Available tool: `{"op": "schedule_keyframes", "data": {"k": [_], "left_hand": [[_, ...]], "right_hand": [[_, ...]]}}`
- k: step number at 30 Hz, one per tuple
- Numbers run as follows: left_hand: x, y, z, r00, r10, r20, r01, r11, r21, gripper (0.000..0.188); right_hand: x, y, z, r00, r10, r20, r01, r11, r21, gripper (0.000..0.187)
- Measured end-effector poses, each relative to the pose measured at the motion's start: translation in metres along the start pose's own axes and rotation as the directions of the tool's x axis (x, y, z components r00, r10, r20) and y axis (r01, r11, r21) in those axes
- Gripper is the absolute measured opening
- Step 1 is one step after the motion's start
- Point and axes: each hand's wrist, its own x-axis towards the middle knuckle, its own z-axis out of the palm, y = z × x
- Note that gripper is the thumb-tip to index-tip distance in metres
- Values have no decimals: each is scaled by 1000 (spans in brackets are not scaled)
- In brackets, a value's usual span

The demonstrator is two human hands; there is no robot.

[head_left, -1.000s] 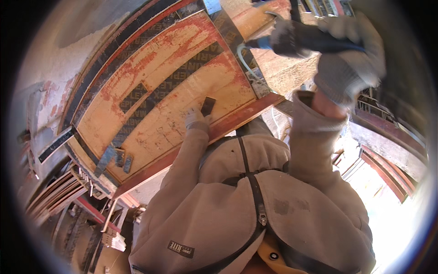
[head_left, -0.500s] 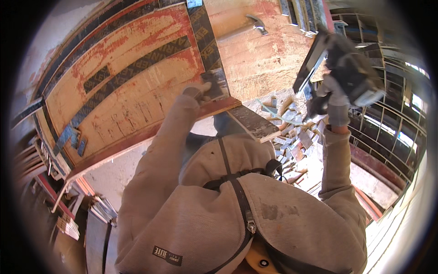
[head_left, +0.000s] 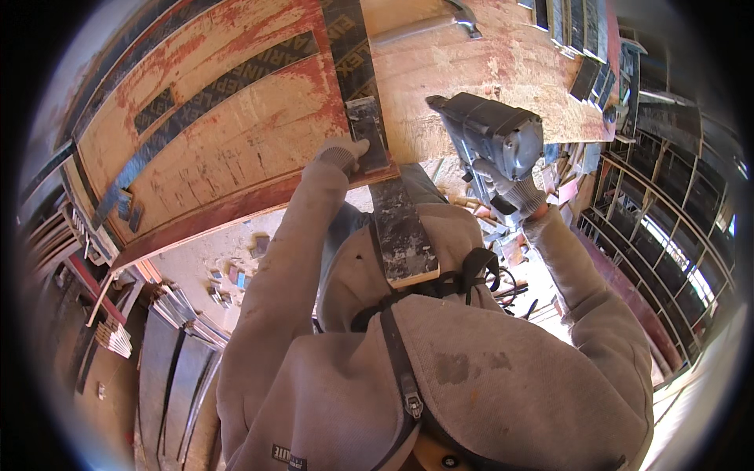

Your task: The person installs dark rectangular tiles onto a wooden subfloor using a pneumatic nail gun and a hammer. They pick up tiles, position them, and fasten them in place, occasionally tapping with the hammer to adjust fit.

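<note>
At the table edge my left hand, in a knit glove, presses its closed fingers on a small dark plywood block. The block lies where a long dark plywood strip meets the edge of the wooden tabletop; the strip sticks out toward my body. My gloved right hand is wrapped round the handle of a nail gun, held in the air to the right of the block. Its nose is not touching the block. The gun's body hides part of that hand.
A claw hammer lies at the far side of the tabletop. Dark plywood strips stand at the far right. Offcuts are scattered below on the right, and stacked panels stand at the lower left. A metal rack is at the right.
The nail gun has come left and nearer to the block. The long strip has swung from pointing right to pointing toward my body. My left hand stays at the block.
</note>
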Motion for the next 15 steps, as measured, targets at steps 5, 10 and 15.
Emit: {"op": "schedule_keyframes", "data": {"k": [5,10,15], "left_hand": [[-15,7,1,996,67,-60,-64,996,56,56],[-28,5,3,976,141,-166,-147,989,-25,50],[-26,-1,2,981,131,-144,-146,984,-106,51]], "right_hand": [[65,-27,4,875,258,409,-310,948,66,48],[132,-34,32,467,491,735,-528,822,-214,31],[167,-24,37,412,109,905,274,932,-237,13]]}}
